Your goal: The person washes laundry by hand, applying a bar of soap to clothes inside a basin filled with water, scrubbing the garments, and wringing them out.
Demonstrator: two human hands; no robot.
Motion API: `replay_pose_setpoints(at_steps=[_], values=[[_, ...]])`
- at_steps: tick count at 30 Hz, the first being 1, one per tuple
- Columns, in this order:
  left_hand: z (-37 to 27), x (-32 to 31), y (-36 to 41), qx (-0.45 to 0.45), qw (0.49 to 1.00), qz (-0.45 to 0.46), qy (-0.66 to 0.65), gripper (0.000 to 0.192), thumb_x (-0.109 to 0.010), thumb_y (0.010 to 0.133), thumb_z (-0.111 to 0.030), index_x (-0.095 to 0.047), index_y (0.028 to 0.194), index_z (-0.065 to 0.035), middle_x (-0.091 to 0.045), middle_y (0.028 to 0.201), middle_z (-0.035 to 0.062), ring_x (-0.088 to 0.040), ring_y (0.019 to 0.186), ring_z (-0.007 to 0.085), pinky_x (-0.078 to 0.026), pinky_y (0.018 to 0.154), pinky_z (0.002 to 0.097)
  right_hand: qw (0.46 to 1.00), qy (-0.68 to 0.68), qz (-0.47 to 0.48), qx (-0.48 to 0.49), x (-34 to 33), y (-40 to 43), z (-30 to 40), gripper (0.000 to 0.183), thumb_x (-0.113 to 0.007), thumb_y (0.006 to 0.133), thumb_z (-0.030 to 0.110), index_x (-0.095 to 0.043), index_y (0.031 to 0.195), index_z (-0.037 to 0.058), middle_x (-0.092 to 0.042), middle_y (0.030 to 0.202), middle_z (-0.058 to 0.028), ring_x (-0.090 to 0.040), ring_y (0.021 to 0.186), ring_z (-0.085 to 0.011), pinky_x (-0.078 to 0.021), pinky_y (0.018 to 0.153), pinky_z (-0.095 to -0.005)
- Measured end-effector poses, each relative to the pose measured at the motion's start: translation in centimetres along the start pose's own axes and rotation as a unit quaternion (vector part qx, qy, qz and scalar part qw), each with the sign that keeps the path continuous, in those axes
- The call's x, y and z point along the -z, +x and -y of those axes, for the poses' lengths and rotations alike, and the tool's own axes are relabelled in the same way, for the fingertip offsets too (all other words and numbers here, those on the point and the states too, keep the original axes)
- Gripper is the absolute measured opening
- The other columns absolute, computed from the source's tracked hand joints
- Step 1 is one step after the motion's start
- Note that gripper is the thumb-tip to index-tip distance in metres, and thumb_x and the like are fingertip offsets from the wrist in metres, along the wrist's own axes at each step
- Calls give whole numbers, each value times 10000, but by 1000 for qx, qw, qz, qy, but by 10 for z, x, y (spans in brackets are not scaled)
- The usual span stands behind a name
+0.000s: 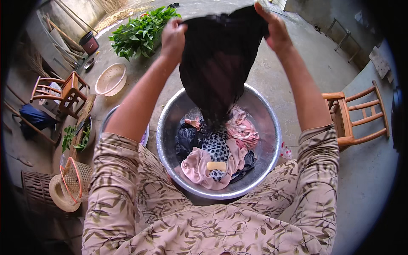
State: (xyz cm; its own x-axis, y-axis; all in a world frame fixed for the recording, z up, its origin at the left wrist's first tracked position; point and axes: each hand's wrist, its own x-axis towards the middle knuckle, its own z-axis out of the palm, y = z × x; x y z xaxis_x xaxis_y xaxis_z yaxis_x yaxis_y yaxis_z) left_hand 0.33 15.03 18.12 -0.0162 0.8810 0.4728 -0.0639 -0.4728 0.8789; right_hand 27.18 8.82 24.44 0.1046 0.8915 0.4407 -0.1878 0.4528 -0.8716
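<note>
A wet black garment (220, 54) hangs spread between my raised hands, its lower end reaching down among the clothes in a large metal basin (161, 149). My left hand (173, 40) grips its upper left corner. The upper right corner is held by my right hand (274, 30), thumb pointing up. In the basin lie a pale pink cloth (196, 164), a spotted cloth (215, 146), a brighter pink garment (244, 130) and dark clothes (186, 140). A yellowish bar of soap (216, 166) rests on the spotted and pink cloths.
A second basin (146, 135) is partly hidden behind my left forearm. Further left are a plastic basin (111, 79), a wooden chair (71, 92), a woven basket (76, 178) and a straw hat (63, 194). Leafy greens (140, 35) lie ahead; another wooden chair (346, 118) stands at right.
</note>
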Motion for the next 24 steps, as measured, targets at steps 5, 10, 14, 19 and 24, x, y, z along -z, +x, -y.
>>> replay_pose_setpoints(at_steps=[5, 10, 14, 19, 24], values=[[-105, -15, 28, -297, 939, -108, 136, 218, -562, 892, -148, -618, 1038, 4, -663, 902, 112, -595, 827, 209, -453, 780, 337, 884, -160, 194, 394, 4, 23, 66, 416, -465, 1005, 354, -647, 1075, -13, -636, 1128, -123, -602, 1015, -166, -496, 872, -306], [-113, -53, 45, -462, 831, -191, 242, 238, -503, 977, -279, -607, 991, -65, -649, 903, 92, -630, 782, 159, -514, 748, 293, 914, -17, 184, 361, 44, 55, 42, 449, -459, 1006, 373, -565, 1243, 7, -625, 1113, -97, -588, 1005, -156, -495, 866, -298], [-34, -29, 26, -389, 824, -98, 399, 231, -541, 933, -226, -581, 1028, -19, -618, 863, 186, -592, 827, 382, -475, 745, 452, 881, -364, 25, 301, 55, 38, -40, 298, -640, 870, 220, -655, 1070, 0, -681, 913, -56, -630, 775, -124, -491, 698, -289], [156, -36, -87, -126, 910, 93, 384, 116, -518, 891, -120, -552, 912, -12, -585, 883, 238, -561, 837, 434, -452, 743, 508, 867, -454, 134, -154, 91, -82, -232, 205, -667, 787, 200, -673, 922, 47, -667, 847, -147, -620, 801, -246, -487, 715, -372], [305, 0, -224, 136, 830, 207, 499, 229, -652, 797, -130, -623, 1020, -82, -536, 1080, 188, -584, 986, 406, -494, 848, 468, 686, -601, 239, -334, 87, -213, -380, 383, -627, 879, 332, -583, 1254, 270, -243, 1554, -82, -188, 1421, -400, -263, 1078, -633]])
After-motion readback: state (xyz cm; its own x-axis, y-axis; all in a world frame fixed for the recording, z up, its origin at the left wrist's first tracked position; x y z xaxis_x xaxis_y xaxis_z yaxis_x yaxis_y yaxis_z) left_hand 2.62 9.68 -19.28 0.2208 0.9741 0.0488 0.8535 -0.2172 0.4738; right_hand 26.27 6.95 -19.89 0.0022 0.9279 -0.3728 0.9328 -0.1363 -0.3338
